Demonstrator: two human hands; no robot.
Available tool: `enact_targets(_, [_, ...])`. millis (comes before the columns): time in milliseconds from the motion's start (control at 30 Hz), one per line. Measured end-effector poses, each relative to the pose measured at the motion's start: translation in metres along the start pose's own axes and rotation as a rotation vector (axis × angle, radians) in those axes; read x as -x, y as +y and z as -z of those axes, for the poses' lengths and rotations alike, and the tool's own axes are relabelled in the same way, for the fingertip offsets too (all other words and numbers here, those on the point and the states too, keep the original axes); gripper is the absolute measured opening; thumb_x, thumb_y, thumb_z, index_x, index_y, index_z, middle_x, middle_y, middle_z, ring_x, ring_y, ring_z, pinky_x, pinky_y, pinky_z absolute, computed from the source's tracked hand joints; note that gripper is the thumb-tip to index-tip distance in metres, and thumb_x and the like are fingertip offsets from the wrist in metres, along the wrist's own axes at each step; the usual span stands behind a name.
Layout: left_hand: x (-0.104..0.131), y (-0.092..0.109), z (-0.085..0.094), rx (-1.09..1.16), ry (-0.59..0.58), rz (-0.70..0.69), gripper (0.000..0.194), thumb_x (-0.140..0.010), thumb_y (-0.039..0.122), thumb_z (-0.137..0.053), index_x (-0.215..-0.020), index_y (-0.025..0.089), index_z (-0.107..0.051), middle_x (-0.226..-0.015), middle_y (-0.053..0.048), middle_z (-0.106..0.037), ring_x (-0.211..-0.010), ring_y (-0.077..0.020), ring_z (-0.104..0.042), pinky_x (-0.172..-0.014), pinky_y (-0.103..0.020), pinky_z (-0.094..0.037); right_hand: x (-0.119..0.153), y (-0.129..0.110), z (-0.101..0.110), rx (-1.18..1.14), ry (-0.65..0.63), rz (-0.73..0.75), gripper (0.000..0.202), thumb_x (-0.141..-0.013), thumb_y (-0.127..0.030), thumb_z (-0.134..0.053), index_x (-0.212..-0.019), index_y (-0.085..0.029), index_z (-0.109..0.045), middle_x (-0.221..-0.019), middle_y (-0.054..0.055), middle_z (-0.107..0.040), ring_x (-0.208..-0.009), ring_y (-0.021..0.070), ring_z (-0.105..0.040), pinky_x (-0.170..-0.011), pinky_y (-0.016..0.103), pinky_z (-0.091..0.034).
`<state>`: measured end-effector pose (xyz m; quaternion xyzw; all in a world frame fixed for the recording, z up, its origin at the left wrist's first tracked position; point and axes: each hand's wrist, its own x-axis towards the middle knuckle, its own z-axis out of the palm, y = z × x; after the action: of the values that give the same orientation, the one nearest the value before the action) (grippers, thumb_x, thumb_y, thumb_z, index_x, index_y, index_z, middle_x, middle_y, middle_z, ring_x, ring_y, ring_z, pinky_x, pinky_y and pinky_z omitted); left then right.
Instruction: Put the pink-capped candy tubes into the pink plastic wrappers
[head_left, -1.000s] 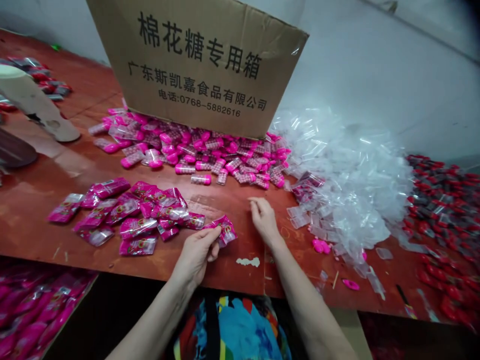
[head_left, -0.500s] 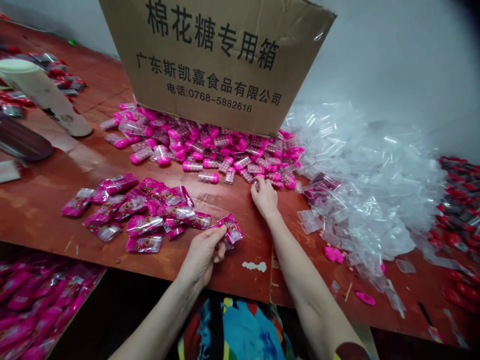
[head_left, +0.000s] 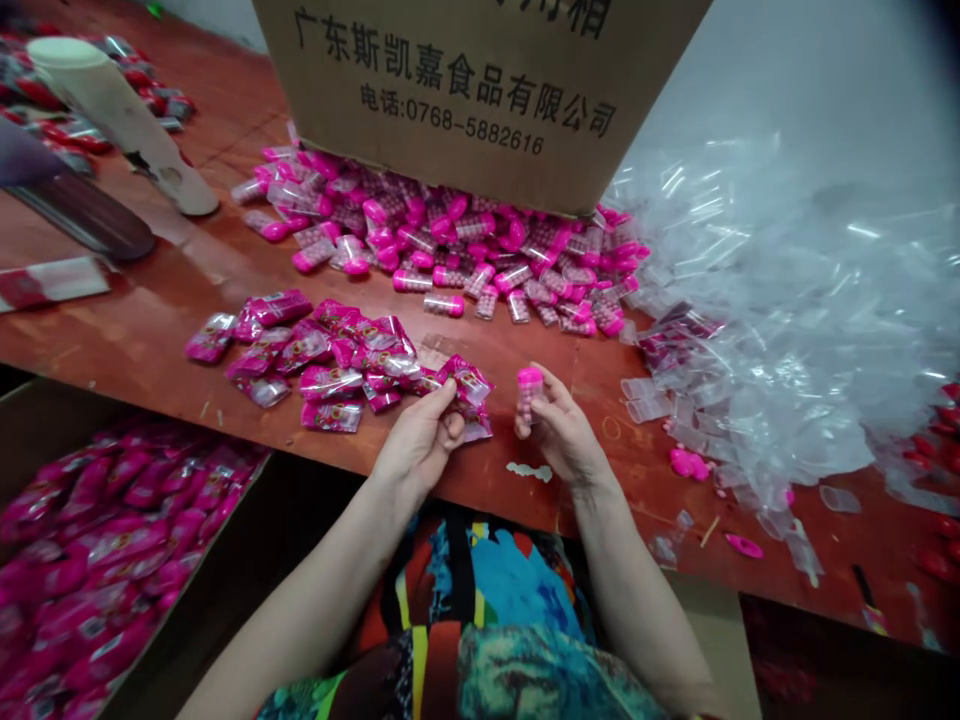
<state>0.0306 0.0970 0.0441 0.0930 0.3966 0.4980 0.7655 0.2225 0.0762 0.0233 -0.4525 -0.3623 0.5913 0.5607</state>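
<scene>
1. Standing upright in the right hand (head_left: 564, 430), a small pink-capped capsule tube (head_left: 529, 392) is pinched between thumb and fingers (head_left: 551, 388); its long axis runs near-vertical, cap end up, clear body down.
2. The tube is held just above the near edge of the red-brown worktop (head_left: 135, 335), slightly right of centre, close beside the left hand.
3. A pink printed sachet (head_left: 466, 385) is gripped by the left hand (head_left: 421, 440), fingers closed on its near end; the sachet lies tilted, its long axis slanting from near left to far right, with its open end towards the tube.
4. Tube and sachet are near each other but apart.
5. To the left of the left hand a heap of filled sachets (head_left: 315, 350) is spread on the worktop; farther off, a pile of loose tubes (head_left: 465, 250) lies at the foot of a cardboard box (head_left: 480, 90).
6. On the right a mound of clear plastic sleeves (head_left: 787, 320) is seen; at the near left, below the worktop, a carton of packed sachets (head_left: 97, 560) is seen.
7. Compared with half a second earlier, the right hand has been drawn back from the pile of loose tubes to the near edge and now carries one tube; the left hand has kept its grip on the sachet.
</scene>
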Motion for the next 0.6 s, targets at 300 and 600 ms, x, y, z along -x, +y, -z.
enact_targets(300, [0.005,-0.011,0.002,0.054,0.013,0.043,0.027,-0.090,0.022,-0.079,-0.074,0.014,-0.059,-0.058,0.004,-0.056,-0.040,-0.0025,-0.041,-0.037,-0.016,-0.024,0.043,0.028,-0.033,0.074,0.072,0.061,0.058,-0.089,-0.041,-0.077,-0.142,-0.028,-0.056,-0.088,0.001,-0.067,-0.068,0.0152,-0.058,-0.055,0.027,-0.049])
enact_targets(600, [0.006,-0.023,0.008,-0.119,-0.083,-0.034,0.034,-0.086,0.038,-0.084,-0.074,0.015,-0.061,-0.048,0.003,-0.053,-0.041,-0.0064,-0.044,-0.041,-0.017,-0.028,0.047,0.036,-0.035,0.227,0.065,0.108,0.066,-0.093,-0.043,-0.073,-0.152,-0.030,-0.046,-0.097,0.003,-0.069,-0.069,0.0144,-0.057,-0.055,0.026,-0.047])
